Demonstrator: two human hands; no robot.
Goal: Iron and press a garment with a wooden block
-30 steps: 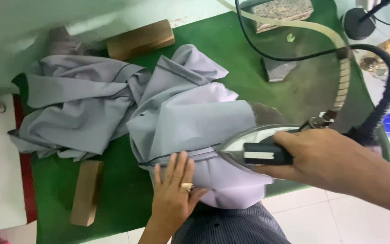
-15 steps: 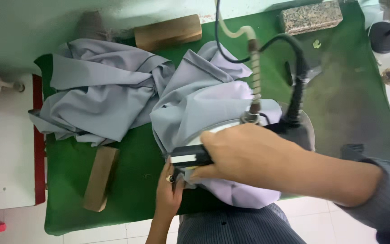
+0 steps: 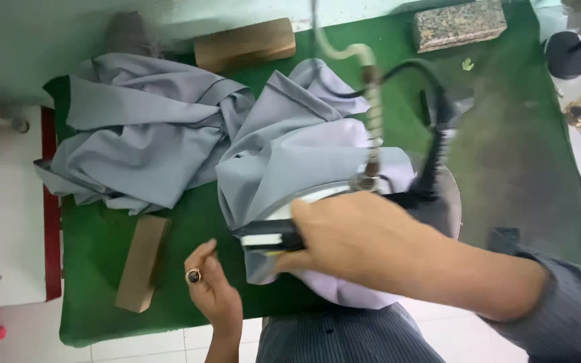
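- The right hand (image 3: 354, 245) is wrapped tight around the dark handle of a silver-soled steam iron (image 3: 344, 208), fingers folded fully about the grip; that firm hold lets it press the sole flat on the cloth.
- The iron sits on the pale grey-lilac fabric garment (image 3: 304, 154), at the near middle of the board, its nose pointing toward nine o'clock.
- A black cable and a ribbed cream hose (image 3: 371, 101) rise from the iron's back toward twelve o'clock, probably held overhead so they stay off the cloth.
- The left hand (image 3: 213, 289), wearing a ring with a dark stone, lies at eight o'clock of the iron, fingers loosely curled and holding nothing, just beside the garment's near edge; whether it touches the cloth I cannot tell.
- The rest of the garment is bunched up toward ten o'clock, clear of the part under the iron.
- The green padded ironing table (image 3: 526, 168) carries everything.
- A light wooden block (image 3: 141, 262) lies at nine o'clock of the left hand; a darker wooden block (image 3: 245, 44) sits at the far edge at twelve o'clock.
- A speckled stone block (image 3: 460, 25) rests at one o'clock, well apart from the iron.
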